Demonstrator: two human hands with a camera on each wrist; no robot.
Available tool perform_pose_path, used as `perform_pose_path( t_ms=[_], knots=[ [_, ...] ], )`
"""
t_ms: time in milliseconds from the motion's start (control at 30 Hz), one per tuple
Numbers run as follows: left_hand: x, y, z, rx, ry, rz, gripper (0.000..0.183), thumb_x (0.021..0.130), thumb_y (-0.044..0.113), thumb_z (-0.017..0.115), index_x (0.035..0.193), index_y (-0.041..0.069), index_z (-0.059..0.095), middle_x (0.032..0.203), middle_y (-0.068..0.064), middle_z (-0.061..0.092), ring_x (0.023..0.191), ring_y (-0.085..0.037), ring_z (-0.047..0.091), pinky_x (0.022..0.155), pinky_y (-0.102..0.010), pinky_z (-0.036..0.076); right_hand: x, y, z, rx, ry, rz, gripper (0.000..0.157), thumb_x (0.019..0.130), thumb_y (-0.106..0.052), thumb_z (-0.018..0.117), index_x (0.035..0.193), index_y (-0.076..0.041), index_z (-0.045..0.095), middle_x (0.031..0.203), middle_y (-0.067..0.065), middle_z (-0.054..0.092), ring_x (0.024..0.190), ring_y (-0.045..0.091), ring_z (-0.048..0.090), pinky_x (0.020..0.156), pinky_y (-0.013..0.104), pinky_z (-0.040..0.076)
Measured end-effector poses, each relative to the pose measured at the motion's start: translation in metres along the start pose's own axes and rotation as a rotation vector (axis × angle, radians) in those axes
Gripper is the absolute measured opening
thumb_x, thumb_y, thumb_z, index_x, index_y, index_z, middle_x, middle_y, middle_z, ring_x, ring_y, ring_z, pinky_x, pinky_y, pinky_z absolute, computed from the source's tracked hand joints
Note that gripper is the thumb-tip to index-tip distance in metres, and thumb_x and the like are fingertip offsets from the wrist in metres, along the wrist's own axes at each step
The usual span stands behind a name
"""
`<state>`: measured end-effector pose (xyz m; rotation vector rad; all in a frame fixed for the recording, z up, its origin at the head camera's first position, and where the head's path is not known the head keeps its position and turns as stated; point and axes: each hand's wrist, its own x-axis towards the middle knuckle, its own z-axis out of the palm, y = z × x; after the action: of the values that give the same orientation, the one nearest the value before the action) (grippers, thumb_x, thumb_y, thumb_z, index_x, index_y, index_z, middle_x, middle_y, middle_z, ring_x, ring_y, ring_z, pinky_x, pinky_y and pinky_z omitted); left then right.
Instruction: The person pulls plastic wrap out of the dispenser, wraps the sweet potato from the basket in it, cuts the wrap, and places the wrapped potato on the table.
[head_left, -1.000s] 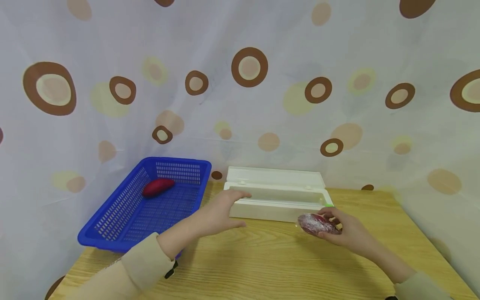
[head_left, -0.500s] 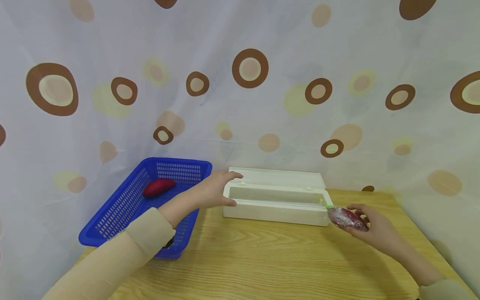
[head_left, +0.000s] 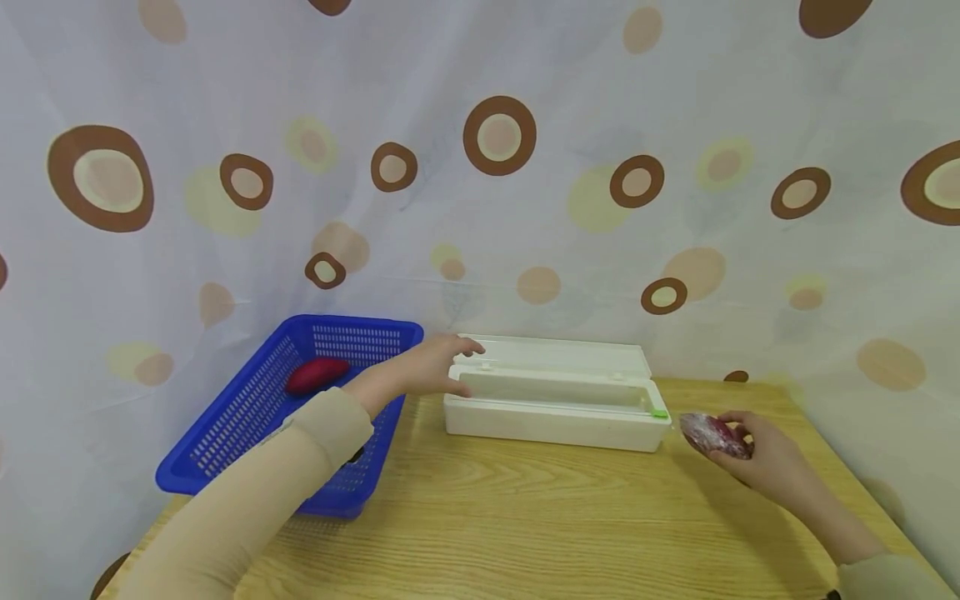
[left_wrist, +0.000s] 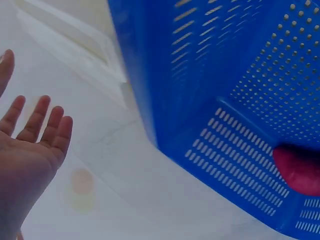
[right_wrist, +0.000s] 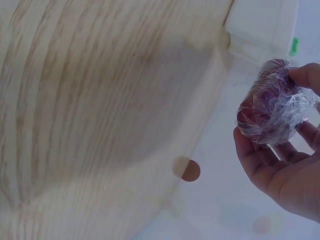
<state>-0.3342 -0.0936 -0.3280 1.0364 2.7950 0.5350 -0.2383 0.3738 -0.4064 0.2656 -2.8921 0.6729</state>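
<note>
My right hand [head_left: 776,458] holds a red-skinned sweet potato [right_wrist: 272,102] wrapped in crinkled cling film, thumb on one side and fingers on the other, just right of the long white dispenser box [head_left: 551,427]. A green slider [head_left: 658,413] sits at that box's right end, and its lid [head_left: 555,357] is raised at the back. My left hand [head_left: 431,367] hovers at the box's left end, thumb and fingers spread apart, with nothing in it. In the left wrist view its fingers [left_wrist: 37,120] look loosely extended.
A blue plastic basket [head_left: 360,492] with slotted walls stands at the left of the wooden table [head_left: 525,525]. One unwrapped red sweet potato [head_left: 317,376] lies inside it. A dotted curtain [head_left: 555,225] hangs close behind the box.
My right hand has moved right with the wrapped sweet potato, away from the box front. My left hand has moved back and slightly left, to the box's left end.
</note>
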Motion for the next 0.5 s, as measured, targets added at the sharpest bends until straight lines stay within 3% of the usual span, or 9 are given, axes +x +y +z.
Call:
perform_pose_path(
  t_ms=[233, 500],
  knots=[
    [0.013, -0.019, 0.012, -0.045, -0.054, 0.022, 0.058, 0.084, 0.020, 0.072, 0.135, 0.005, 0.048, 0.130, -0.016, 0.053, 0.123, -0.031, 0.047, 0.103, -0.043, 0.038, 0.004, 0.015, 0.009, 0.001, -0.021, 0.049, 0.064, 0.083, -0.031, 0.072, 0.125, 0.010, 0.045, 0.095, 0.023, 0.059, 0.077, 0.026, 0.058, 0.055, 0.032, 0.046],
    [0.024, -0.023, 0.026, -0.046, -0.108, 0.005, 0.045, 0.085, 0.019, 0.070, 0.126, 0.006, 0.057, 0.125, -0.011, 0.059, 0.120, -0.028, 0.051, 0.101, -0.040, 0.041, 0.007, 0.024, 0.020, 0.021, -0.071, 0.054, 0.064, 0.083, -0.031, 0.072, 0.125, 0.008, 0.044, 0.095, 0.021, 0.058, 0.075, 0.021, 0.057, 0.053, 0.029, 0.046]
  ],
)
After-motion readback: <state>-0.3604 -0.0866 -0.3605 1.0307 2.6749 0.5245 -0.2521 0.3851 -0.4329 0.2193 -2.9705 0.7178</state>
